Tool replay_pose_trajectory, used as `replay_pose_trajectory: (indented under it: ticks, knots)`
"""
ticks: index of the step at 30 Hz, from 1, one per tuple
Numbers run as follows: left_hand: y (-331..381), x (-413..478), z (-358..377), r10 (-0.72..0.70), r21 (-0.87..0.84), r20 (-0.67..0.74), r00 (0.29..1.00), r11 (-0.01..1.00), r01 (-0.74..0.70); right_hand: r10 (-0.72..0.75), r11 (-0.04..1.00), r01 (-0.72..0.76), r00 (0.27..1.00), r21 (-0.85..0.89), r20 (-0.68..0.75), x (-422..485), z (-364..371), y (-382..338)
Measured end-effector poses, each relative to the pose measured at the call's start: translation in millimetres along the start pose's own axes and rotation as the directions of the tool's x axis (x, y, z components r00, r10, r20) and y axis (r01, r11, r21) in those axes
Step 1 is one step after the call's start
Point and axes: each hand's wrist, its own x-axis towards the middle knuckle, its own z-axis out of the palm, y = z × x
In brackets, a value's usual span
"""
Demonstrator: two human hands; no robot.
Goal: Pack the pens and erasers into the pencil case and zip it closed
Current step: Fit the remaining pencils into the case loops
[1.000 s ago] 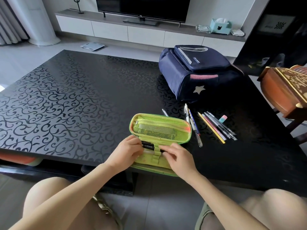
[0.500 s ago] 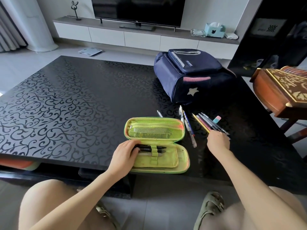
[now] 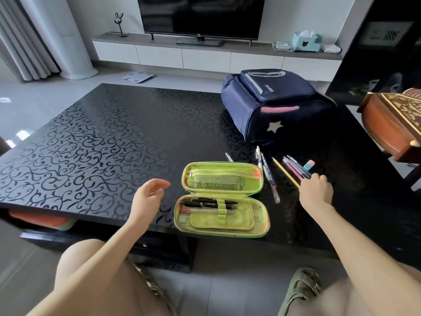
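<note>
My left hand [image 3: 149, 195] hovering open above the black scroll-patterned desk [image 3: 102, 144], my right hand [image 3: 315, 190] curling round loose pens [image 3: 295, 170], green pencil case [image 3: 222, 179] lying open between them, navy backpack [image 3: 273, 106] behind, television [image 3: 200, 17] beyond.

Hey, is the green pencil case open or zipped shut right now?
Open. The pencil case lies spread flat on the table, mesh lid folded back, pens showing under its elastic loop.
</note>
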Motion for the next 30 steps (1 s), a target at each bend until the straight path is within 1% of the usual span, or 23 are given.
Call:
replay_pose_trajectory:
  ticks: [2, 3, 5, 6, 7, 9, 11, 14, 16, 18, 20, 21, 24, 26, 28, 30]
  knots:
    - [3.2, -1.8, 3.1, 0.018, 0.054, 0.011, 1.000, 0.998, -0.019, 0.032, 0.999, -0.033, 0.999, 0.013, 0.041, -0.1, -3.2, -2.0]
    - [4.2, -2.4, 5.5, 0.039, 0.100, 0.021, 0.999, 0.994, -0.041, 0.069, 0.995, -0.074, 0.995, 0.069, 0.066, -0.9, -5.6, -3.7]
    - [3.0, -2.5, 11.5, 0.127, 0.267, 0.061, 0.990, 0.954, -0.139, 0.151, 0.951, -0.170, 0.984, 0.257, 0.094, -6.2, -13.6, -7.4]
    - [1.7, -2.8, 15.4, 0.172, 0.349, 0.097, 0.980, 0.917, -0.195, 0.158, 0.914, -0.178, 0.984, 0.364, 0.087, -11.1, -17.7, -9.6]
    - [-0.1, -3.7, 19.1, 0.202, 0.404, 0.135, 0.970, 0.883, -0.240, 0.132, 0.867, -0.147, 0.989, 0.475, 0.067, -17.6, -21.6, -12.5]
    - [-4.3, -5.1, 24.9, 0.244, 0.452, 0.207, 0.947, 0.835, -0.314, 0.018, 0.751, -0.033, 0.999, 0.659, 0.030, -36.2, -29.6, -20.6]
    - [-7.3, -5.8, 27.9, 0.286, 0.454, 0.252, 0.925, 0.809, -0.374, -0.077, 0.654, 0.054, 0.997, 0.755, -0.005, -57.7, -33.8, -33.5]
    - [-11.7, -5.1, 30.0, 0.324, 0.402, 0.297, 0.898, 0.811, -0.425, -0.166, 0.587, 0.153, 0.984, 0.795, -0.067, -78.1, -25.3, -58.6]
    - [-13.3, -7.1, 32.3, 0.352, 0.379, 0.298, 0.887, 0.810, -0.448, -0.184, 0.598, 0.200, 0.977, 0.776, -0.110, -86.1, -16.3, -72.9]
    - [-16.1, -7.1, 34.7, 0.374, 0.353, 0.283, 0.883, 0.815, -0.459, -0.164, 0.629, 0.271, 0.962, 0.728, -0.217, -91.3, -7.6, -81.9]
    - [-19.0, -5.6, 37.8, 0.363, 0.337, 0.271, 0.892, 0.832, -0.441, -0.138, 0.644, 0.320, 0.942, 0.695, -0.306, -95.3, -0.9, -86.8]
    - [-19.9, -4.9, 39.7, 0.347, 0.330, 0.268, 0.899, 0.844, -0.424, -0.128, 0.649, 0.329, 0.936, 0.686, -0.328, -97.0, 0.0, -88.4]
    - [-21.5, -3.0, 44.1, 0.303, 0.310, 0.266, 0.915, 0.872, -0.379, -0.136, 0.654, 0.332, 0.935, 0.679, -0.327, -98.2, -1.2, -90.2]
    - [-22.3, -0.6, 42.0, 0.289, 0.328, 0.278, 0.916, 0.868, -0.373, -0.151, 0.645, 0.340, 0.934, 0.684, -0.323, -98.3, -3.1, -87.8]
    - [-19.8, 1.6, 36.1, 0.288, 0.361, 0.269, 0.919, 0.854, -0.374, -0.146, 0.590, 0.332, 0.941, 0.736, -0.307, -101.6, -10.3, -86.8]
    - [-4.9, -4.2, 32.6, 0.264, 0.356, 0.222, 0.939, 0.874, -0.330, -0.129, 0.465, 0.313, 0.949, 0.828, -0.287, -111.4, -24.0, -91.3]
